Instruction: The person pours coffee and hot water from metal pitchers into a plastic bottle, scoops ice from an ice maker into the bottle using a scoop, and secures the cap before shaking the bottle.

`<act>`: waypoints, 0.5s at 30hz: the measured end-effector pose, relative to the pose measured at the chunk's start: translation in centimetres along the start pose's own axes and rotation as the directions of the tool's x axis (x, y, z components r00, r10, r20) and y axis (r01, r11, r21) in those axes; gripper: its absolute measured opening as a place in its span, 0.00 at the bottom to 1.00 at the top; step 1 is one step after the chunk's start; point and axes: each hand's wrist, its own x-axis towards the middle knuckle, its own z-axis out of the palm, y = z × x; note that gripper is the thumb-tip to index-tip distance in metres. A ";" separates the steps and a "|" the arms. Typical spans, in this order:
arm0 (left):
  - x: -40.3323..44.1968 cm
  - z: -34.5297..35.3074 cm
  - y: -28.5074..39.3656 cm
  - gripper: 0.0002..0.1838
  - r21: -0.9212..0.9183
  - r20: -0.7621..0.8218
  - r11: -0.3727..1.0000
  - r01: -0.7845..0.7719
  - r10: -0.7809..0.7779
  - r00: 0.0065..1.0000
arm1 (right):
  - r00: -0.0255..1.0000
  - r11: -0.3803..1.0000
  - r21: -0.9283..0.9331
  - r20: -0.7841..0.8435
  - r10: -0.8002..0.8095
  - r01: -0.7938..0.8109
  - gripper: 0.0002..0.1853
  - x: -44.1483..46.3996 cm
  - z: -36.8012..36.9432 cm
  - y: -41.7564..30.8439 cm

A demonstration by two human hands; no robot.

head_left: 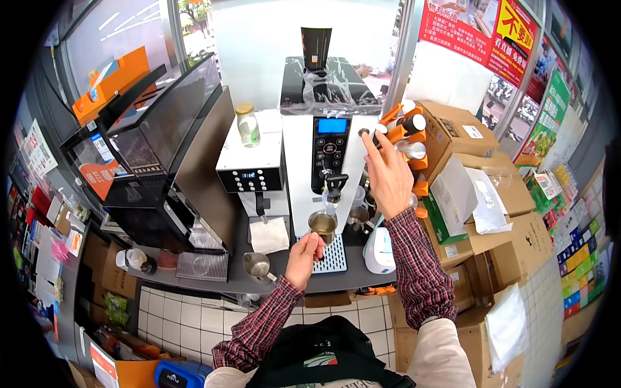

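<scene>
Metal jug (323, 222) beneath the spout (332, 187) of a tall white drinks machine (303, 139), just above the drip tray (332, 257); this position appears suited to catching whatever falls. The two hands are apart. At seven o'clock from the jug, the left hand (302, 260) is closed on its handle, probably to steady it and keep the fingers clear of the outlet. At two o'clock, the right hand (391, 173) is raised beside the machine, fingertips near a small dark round piece (363, 132); whether they grip or merely touch it cannot be told. A spare jug (257, 265) stands at eight o'clock and another cup (358, 218) at three, both seemingly kept within reach. At nine, a folded cloth (269, 235) lies below the smaller machine's tap (262, 204), perhaps against drips. At twelve, a black cup (315, 48) stands atop the tall machine.
</scene>
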 end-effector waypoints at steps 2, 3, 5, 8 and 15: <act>0.7 0.0 -0.2 0.19 -0.006 -0.044 1.000 -0.017 0.016 0.999 | 0.999 0.998 -0.065 0.039 -0.011 0.013 0.32 -0.2 1.1 0.9; 0.7 0.1 -0.2 0.19 -0.016 -0.060 1.000 0.012 -0.013 0.998 | 0.999 0.998 -0.054 0.041 -0.016 0.019 0.32 0.0 1.3 1.1; 1.0 0.3 -0.4 0.19 -0.013 -0.073 1.000 -0.006 0.005 0.997 | 0.997 0.988 -0.140 0.045 -0.058 0.064 0.35 -0.1 1.5 1.5; 1.3 0.7 -0.3 0.20 0.033 -0.086 0.999 -0.030 0.033 0.996 | 0.993 0.974 -0.201 0.075 -0.093 0.106 0.37 0.0 1.4 1.5; 2.5 0.3 -2.2 0.16 0.058 -0.122 0.998 -0.021 0.028 0.992 | 0.993 0.978 -0.187 0.094 -0.077 0.094 0.39 -0.1 1.4 1.7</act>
